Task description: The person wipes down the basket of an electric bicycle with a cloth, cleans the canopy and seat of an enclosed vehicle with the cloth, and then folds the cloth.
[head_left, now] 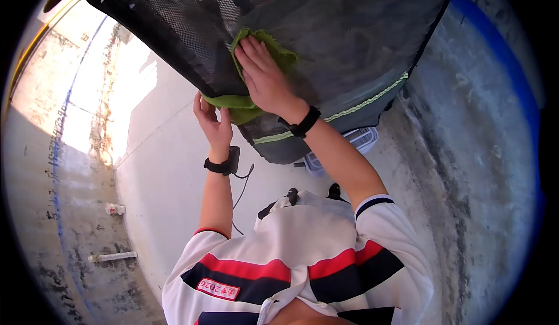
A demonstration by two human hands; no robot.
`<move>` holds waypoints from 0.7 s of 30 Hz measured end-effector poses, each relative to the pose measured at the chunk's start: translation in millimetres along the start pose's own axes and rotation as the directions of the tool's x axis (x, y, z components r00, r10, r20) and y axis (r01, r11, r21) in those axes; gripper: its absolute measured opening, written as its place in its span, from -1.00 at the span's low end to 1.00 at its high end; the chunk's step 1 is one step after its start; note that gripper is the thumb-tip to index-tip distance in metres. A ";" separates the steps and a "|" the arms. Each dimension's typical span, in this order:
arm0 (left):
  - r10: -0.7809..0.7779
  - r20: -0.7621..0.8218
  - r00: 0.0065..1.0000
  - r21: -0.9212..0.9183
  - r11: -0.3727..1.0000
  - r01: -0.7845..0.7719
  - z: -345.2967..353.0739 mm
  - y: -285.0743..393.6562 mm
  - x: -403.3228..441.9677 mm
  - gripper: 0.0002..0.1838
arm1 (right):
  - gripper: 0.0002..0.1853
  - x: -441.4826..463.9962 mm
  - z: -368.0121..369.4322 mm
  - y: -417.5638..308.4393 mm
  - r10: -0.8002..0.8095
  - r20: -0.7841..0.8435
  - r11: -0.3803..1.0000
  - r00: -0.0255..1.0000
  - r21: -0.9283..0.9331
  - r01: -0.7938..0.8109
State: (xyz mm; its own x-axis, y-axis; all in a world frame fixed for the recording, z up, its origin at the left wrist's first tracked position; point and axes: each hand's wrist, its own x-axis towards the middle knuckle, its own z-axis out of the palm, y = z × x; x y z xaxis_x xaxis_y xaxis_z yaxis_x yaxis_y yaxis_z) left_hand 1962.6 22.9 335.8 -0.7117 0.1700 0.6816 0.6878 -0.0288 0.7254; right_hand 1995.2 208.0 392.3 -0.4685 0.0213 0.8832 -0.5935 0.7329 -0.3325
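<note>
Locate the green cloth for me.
Head view, upper middle: the green cloth lies against the dark mesh panel, under the right hand, with its lower edge at the left hand.

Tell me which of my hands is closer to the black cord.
Your left hand: it is at the edge of the dark mesh, with the cord beside its wrist. Your right hand is farther off, flat on green cloth against the mesh.

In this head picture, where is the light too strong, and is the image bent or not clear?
Head view: sunlight whitens the upper part of the left wall, with a diagonal shadow edge below; wide-lens distortion bows the right wall, and the corners are black; green cloth looks fairly clear; dark mesh shows little detail.
</note>
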 end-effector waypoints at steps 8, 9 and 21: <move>-0.104 0.046 0.994 -0.048 0.993 0.106 -3.9 -21.7 -17.6 -0.38 | -0.47 -11.6 33.5 -23.0 -0.043 0.030 0.999 0.999 0.021 0.042; -0.109 0.053 0.993 -0.036 0.993 0.111 -4.8 -22.4 -18.8 -0.39 | -0.48 -14.6 34.2 -22.7 -0.041 0.052 0.999 0.998 0.009 0.040; 0.229 -0.079 0.970 0.254 0.946 -0.203 -17.5 -2.4 -27.6 -0.58 | -0.42 -12.0 25.5 -15.6 0.036 -0.002 0.976 0.999 -0.215 -0.036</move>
State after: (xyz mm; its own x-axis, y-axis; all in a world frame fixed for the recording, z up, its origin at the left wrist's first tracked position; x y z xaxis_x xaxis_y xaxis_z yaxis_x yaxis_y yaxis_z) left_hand 1978.2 1.1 316.9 -0.5440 0.0806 0.8352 0.8311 0.1885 0.5232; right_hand 1993.4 179.0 378.5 -0.4881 0.0493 0.8714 -0.4219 0.8607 -0.2850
